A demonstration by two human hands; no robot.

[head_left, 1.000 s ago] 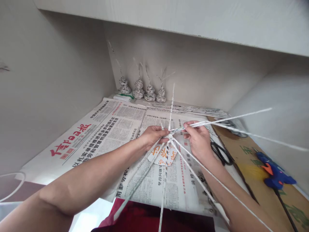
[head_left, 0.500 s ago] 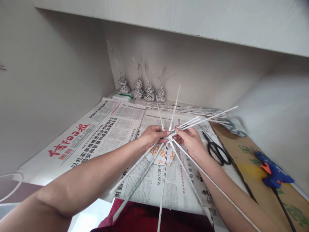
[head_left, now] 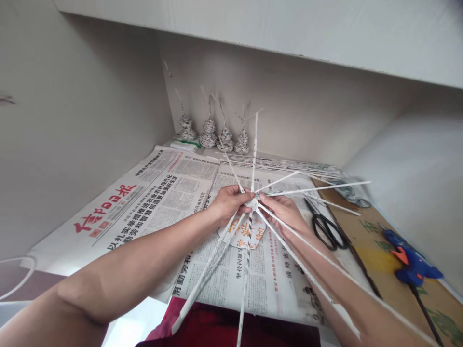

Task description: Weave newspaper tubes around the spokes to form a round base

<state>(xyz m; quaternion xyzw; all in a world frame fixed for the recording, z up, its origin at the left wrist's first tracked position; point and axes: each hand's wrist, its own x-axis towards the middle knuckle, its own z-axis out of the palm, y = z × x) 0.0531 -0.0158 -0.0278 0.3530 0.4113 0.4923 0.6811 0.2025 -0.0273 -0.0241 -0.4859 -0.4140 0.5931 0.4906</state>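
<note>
Rolled-paper strips fan out like spokes from a small woven centre, held up over the newspaper. My left hand pinches the left side of this centre between thumb and fingers. On the other side, my right hand is closed with thumb and fingertip on a paper strip near the hub. Several strips hang down toward me and others point away or to the right. Below the hub lies a piece of white card with orange writing, partly hidden by strips.
Newspaper sheets cover the work surface. Several woven gourd shapes stand at the back wall, near a bundle of paper strips. Black-handled scissors and a blue glue gun lie right, the latter on cardboard. A ledge overhangs.
The strips at the right have spread apart, one swinging lower toward the right. The hub has turned a little, with the far strips tipping left. Both hands stay at the centre.
</note>
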